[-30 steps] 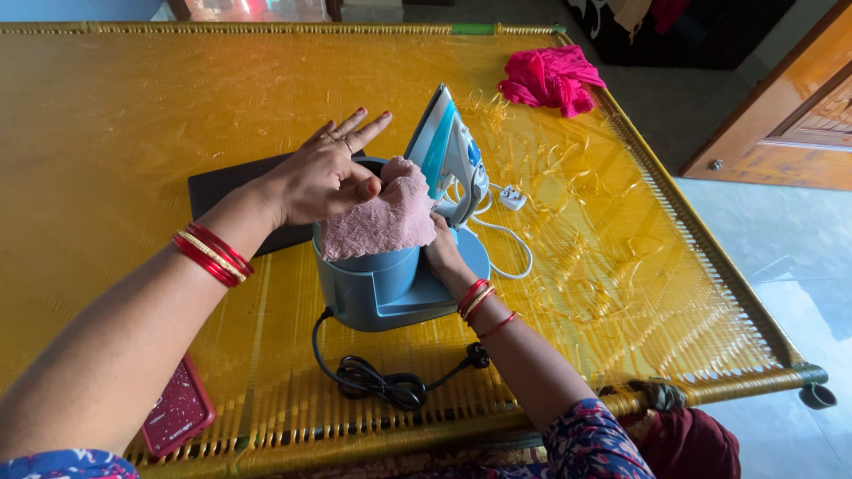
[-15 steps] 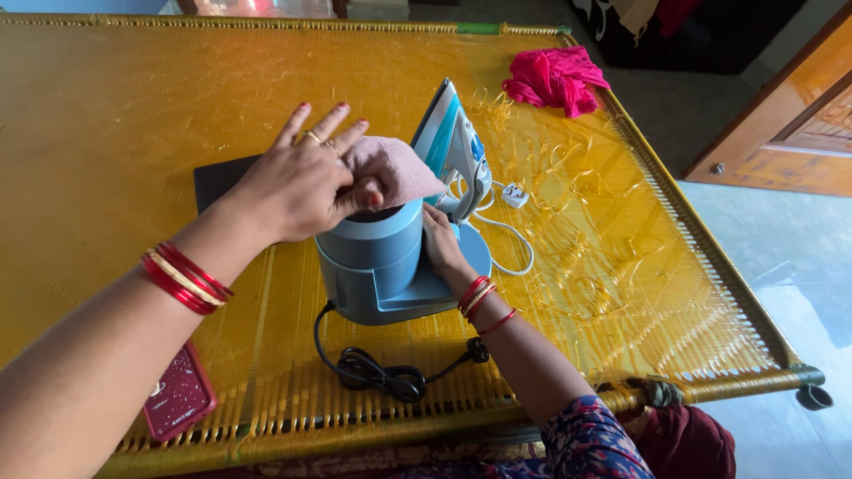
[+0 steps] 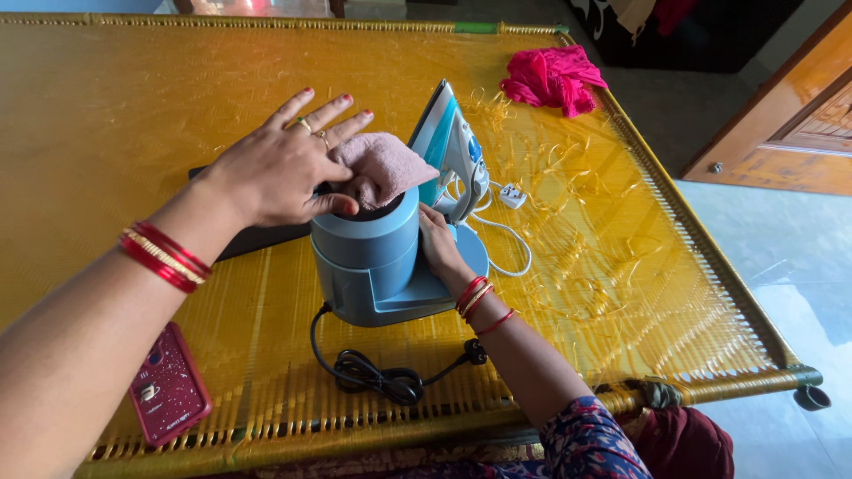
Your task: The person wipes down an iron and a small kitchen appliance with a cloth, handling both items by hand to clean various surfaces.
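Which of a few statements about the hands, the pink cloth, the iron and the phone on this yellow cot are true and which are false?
1. The left hand presses a pink cloth into the top of the blue-grey appliance. True.
2. The right hand holds the iron's handle. False: it rests against the appliance's side, beside the iron.
3. The iron lies flat. False: it stands upright.
4. A red phone lies near the cot's front edge. True.
5. The black cord is plugged into a wall socket. False: it lies coiled on the cot, plug free.
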